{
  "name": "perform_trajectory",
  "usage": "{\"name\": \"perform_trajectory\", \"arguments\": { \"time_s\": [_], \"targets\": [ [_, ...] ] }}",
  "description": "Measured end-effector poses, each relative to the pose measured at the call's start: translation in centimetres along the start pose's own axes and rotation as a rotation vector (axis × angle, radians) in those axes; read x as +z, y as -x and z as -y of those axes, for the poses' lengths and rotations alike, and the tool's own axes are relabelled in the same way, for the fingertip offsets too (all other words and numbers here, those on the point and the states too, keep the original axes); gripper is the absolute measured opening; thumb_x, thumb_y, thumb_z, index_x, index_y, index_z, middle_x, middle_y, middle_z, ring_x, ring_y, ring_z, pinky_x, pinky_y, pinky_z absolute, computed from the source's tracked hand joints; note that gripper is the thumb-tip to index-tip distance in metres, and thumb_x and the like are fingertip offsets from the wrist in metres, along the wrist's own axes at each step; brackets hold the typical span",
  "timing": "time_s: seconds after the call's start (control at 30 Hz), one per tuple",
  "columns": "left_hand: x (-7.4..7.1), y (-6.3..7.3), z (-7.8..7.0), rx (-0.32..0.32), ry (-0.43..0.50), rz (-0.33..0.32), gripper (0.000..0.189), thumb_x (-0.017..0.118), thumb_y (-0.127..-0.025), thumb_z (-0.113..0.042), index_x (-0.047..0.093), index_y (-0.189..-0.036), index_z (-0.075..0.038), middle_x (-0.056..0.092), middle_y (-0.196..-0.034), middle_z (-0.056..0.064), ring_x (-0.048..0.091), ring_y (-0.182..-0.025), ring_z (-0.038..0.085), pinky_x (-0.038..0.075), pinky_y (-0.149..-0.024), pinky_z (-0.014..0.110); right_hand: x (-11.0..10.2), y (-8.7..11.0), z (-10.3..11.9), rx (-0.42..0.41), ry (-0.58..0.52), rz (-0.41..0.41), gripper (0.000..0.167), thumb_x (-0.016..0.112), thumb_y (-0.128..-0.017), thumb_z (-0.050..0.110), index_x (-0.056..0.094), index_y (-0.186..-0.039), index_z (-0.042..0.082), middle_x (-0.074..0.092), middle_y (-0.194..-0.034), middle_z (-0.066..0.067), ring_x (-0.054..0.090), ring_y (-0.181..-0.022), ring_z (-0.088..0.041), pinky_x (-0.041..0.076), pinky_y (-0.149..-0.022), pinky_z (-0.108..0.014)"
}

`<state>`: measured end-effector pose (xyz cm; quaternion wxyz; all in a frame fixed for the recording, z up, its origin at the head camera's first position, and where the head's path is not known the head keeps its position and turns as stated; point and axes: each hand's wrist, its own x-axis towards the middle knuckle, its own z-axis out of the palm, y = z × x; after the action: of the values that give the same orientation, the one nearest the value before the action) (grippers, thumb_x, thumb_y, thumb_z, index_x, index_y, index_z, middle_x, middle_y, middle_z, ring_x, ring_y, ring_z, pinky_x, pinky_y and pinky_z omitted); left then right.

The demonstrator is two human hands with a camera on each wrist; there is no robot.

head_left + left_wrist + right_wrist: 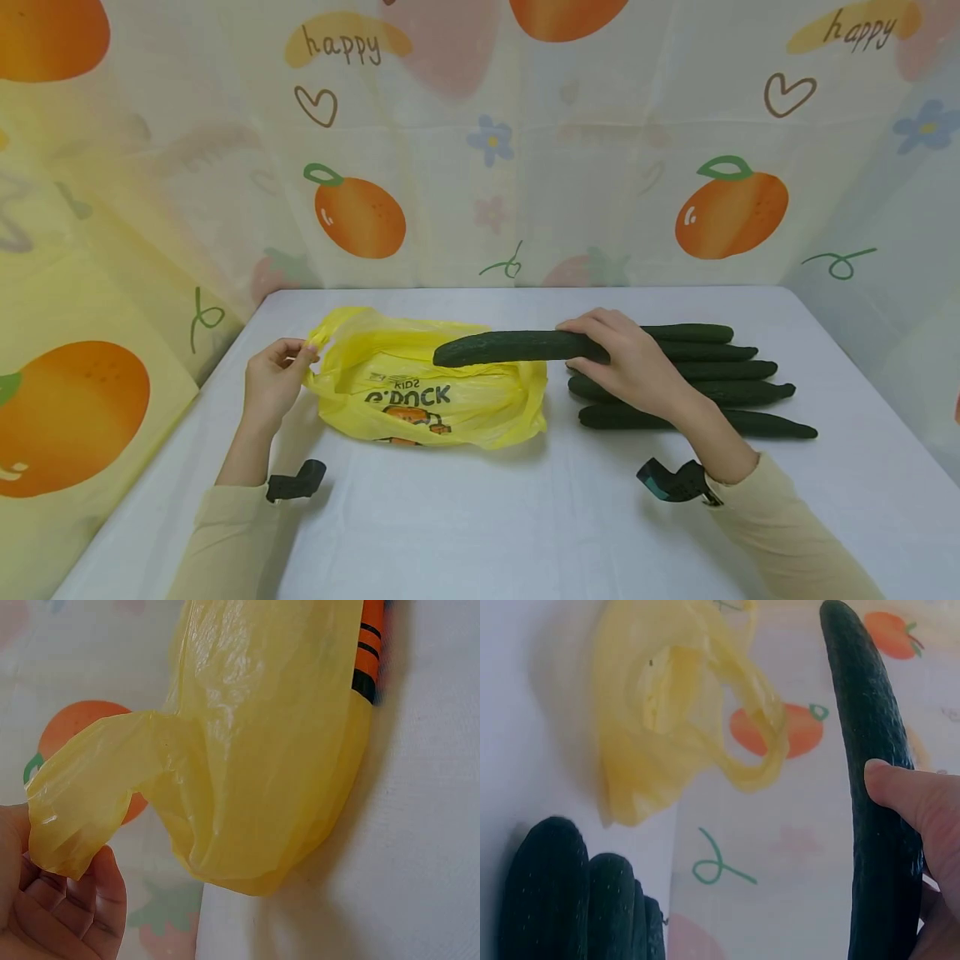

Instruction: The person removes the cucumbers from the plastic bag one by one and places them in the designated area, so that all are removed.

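Observation:
A long dark green cucumber (510, 347) is gripped near its right end by my right hand (637, 362), and its free end reaches left over a yellow plastic bag (435, 421). In the right wrist view the thumb presses along the side of the same cucumber (874, 712). My left hand (273, 383) pinches the bag's left handle between thumb and fingers. From the left wrist, that handle (82, 787) looks stretched out from the bag's body (255, 750). The bag lies on its side with a printed duck picture and lettering facing up.
Several more cucumbers (750, 423) lie side by side on the white table (480, 525), partly beneath my right hand and forearm. Behind the table hangs a cloth (570, 200) printed with oranges. Each wrist wears a dark strapped device (298, 481).

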<state>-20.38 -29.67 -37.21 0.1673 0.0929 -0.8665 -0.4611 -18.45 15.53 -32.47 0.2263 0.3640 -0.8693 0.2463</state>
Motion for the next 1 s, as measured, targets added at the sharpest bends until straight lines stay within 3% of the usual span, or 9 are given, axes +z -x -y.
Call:
{"name": "perform_trajectory", "arguments": {
  "time_s": [0.4, 0.83, 1.0],
  "targets": [
    [0.1, -0.1, 0.2, 0.005, 0.016, -0.002, 0.028, 0.058, -0.09, -0.028, 0.062, -0.095, -0.001, 0.056, -0.066, -0.025, 0.052, -0.064, 0.002, 0.042, -0.054, 0.013, -1.9, 2.6, -1.0, -0.004, 0.05, -0.039, 0.045, 0.077, -0.072, 0.01, 0.06, -0.114, 0.012, 0.059, -0.103, -0.001, 0.053, -0.094, -0.017, 0.044, -0.081, -0.033],
    [0.0, -0.1, 0.2, -0.012, 0.018, 0.011, 0.031, 0.058, -0.09, -0.032, 0.062, -0.097, -0.002, 0.057, -0.068, -0.024, 0.053, -0.066, 0.002, 0.043, -0.054, 0.013, -3.9, 5.3, -2.1, -0.021, 0.079, -0.094, 0.05, 0.078, -0.067, 0.005, 0.061, -0.113, 0.012, 0.059, -0.103, 0.0, 0.052, -0.096, -0.016, 0.036, -0.085, -0.016],
    [0.0, -0.2, 0.2, -0.026, 0.021, 0.006, 0.029, 0.058, -0.09, -0.031, 0.062, -0.095, -0.003, 0.058, -0.068, -0.024, 0.053, -0.066, 0.002, 0.042, -0.053, 0.013, -4.8, 6.4, -2.4, -0.02, 0.082, -0.112, 0.053, 0.078, -0.065, 0.002, 0.062, -0.114, 0.011, 0.06, -0.103, -0.001, 0.052, -0.095, -0.016, 0.035, -0.083, -0.014]
  ]
}}
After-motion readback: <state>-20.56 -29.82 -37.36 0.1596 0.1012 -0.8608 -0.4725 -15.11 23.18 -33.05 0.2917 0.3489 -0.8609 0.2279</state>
